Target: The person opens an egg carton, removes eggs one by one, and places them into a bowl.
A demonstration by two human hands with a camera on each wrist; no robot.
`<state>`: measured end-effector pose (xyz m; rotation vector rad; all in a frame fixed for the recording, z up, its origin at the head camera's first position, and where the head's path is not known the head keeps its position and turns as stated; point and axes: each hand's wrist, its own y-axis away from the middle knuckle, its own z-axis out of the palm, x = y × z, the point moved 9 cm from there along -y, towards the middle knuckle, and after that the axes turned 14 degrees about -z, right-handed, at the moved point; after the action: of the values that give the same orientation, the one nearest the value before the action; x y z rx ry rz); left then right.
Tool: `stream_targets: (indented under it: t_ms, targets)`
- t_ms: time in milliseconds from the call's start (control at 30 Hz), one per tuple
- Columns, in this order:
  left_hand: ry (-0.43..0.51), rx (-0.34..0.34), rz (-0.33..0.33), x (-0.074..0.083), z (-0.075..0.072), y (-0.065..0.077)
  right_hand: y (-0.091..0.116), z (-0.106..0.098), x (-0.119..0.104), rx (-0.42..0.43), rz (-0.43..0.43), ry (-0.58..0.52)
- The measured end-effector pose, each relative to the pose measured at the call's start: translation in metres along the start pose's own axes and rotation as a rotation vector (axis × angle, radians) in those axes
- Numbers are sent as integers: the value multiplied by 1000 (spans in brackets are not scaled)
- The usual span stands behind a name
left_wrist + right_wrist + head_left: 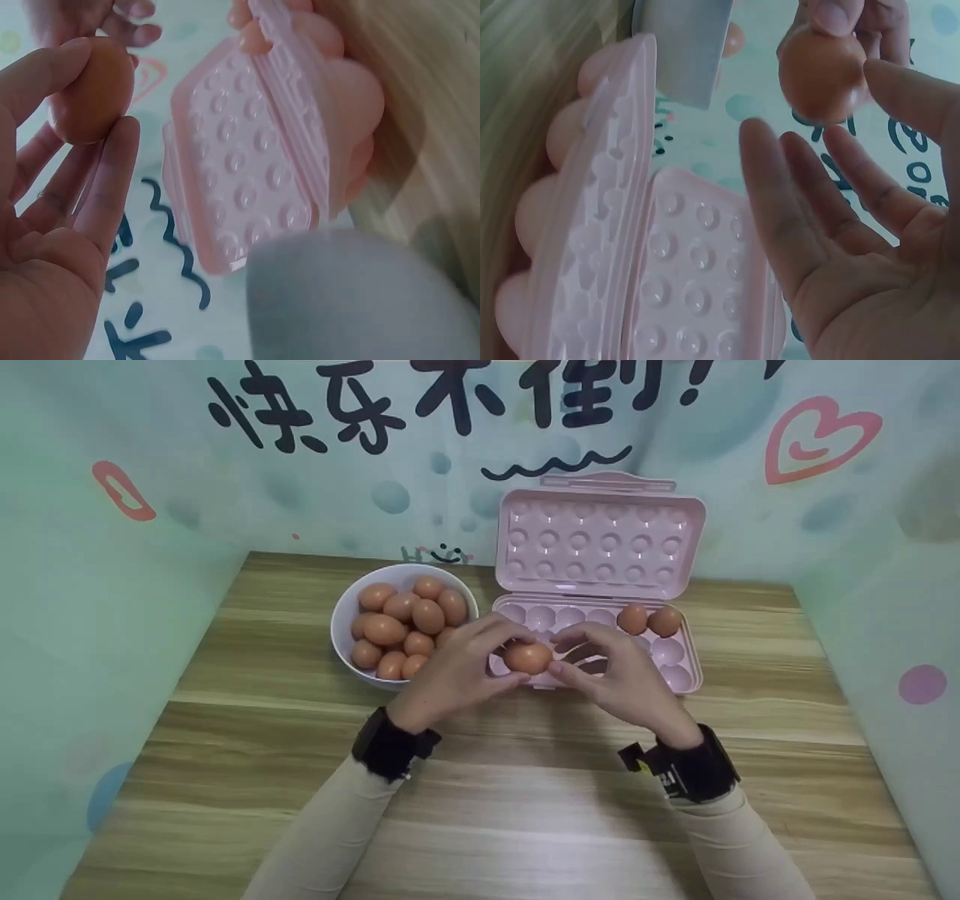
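Over the near edge of the pink egg carton, my left hand pinches a brown egg between thumb and fingertips. My right hand is just right of that egg, its thumb tip right at the shell. In the right wrist view its other fingers spread loosely, apart from the egg. Two brown eggs, a left one and a right one, sit in the carton's back row at the right. A white bowl of several brown eggs stands left of the carton; my left hand overlaps its right side.
The carton's dimpled lid stands open against the patterned backdrop behind the table. Wood-grain tabletop runs in front of the bowl and carton. Fabric walls stand at the left and right sides.
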<state>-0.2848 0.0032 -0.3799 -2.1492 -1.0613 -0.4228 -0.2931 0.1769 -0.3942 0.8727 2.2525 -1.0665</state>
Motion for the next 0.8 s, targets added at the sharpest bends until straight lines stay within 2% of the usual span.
stream_targets:
  t_ms: [200, 400, 500, 633, 800]
  targets:
    - [-95, 31, -93, -22, -36, -1, 2, -28, 3, 53, -2, 95]
    - [-54, 34, -129, -45, -70, 4, 3, -45, 5, 97, 3, 125]
    - [-43, 17, -208, -62, -83, 9, 2, -46, 7, 95, 7, 116]
    - [-54, -21, -345, -87, -94, 20, 2, -47, 7, 88, 6, 122]
    - [-69, -109, -409, -107, -94, 29, 3, -50, 10, 90, 9, 142]
